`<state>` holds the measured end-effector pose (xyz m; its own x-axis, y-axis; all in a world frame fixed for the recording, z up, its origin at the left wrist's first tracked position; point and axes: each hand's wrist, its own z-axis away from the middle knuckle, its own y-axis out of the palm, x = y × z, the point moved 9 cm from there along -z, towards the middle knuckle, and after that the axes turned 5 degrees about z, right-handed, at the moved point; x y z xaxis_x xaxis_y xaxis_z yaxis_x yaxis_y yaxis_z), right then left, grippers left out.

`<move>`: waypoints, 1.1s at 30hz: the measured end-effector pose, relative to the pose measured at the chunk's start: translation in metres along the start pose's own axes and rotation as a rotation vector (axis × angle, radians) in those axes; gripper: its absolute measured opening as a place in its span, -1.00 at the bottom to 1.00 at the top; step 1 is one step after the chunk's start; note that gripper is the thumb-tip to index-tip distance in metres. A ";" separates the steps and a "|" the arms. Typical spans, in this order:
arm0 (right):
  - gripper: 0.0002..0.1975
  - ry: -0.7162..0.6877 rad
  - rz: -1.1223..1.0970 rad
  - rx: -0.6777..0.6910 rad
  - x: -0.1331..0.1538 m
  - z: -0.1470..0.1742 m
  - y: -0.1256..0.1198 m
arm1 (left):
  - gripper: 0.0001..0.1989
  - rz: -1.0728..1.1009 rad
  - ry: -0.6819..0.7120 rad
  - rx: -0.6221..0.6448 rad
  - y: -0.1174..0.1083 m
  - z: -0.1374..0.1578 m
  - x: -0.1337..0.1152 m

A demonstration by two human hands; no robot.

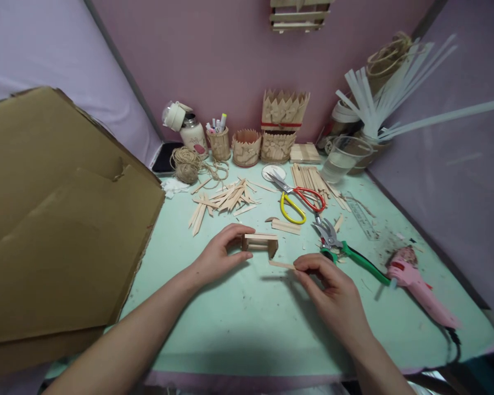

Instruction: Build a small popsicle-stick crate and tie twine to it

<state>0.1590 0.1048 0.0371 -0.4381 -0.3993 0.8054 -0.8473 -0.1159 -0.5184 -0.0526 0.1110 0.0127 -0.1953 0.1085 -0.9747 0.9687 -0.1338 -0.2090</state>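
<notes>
Holding markers [218,124], a cup [219,146] stands beyond the left hand [220,251] clasping a wooden frame [262,237] and right hand [333,288] pinching a stick [281,265].

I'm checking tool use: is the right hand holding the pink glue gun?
No, the right hand pinches a wooden strip; the glue gun lies on the table.

1 glue gun [422,293] R of frame [261,237], cardboard [66,219] L, scissors [288,190] behind on tbl [206,329].

Looks to be serving as a small craft corner: glue gun [422,293], scissors [288,189], pruners [346,248], wooden sticks [233,196] are lying across a mint-covered table [189,340]; twine ball [186,165] is sitting near the wall [214,60].
</notes>
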 end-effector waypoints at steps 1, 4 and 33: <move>-0.92 0.009 -0.003 -0.003 -0.002 0.001 0.000 | -0.61 -0.019 0.005 0.003 0.000 0.000 0.000; -0.92 0.016 -0.016 -0.009 -0.005 0.002 0.001 | -0.55 -0.164 0.069 0.035 0.000 0.000 -0.005; -0.91 0.046 -0.045 -0.048 -0.012 0.007 -0.002 | -0.54 -0.492 0.233 0.105 0.004 0.022 -0.054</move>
<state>0.1683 0.1034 0.0270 -0.4114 -0.3524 0.8406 -0.8794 -0.0890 -0.4677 -0.0411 0.0831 0.0624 -0.5700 0.3966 -0.7196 0.7492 -0.1086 -0.6533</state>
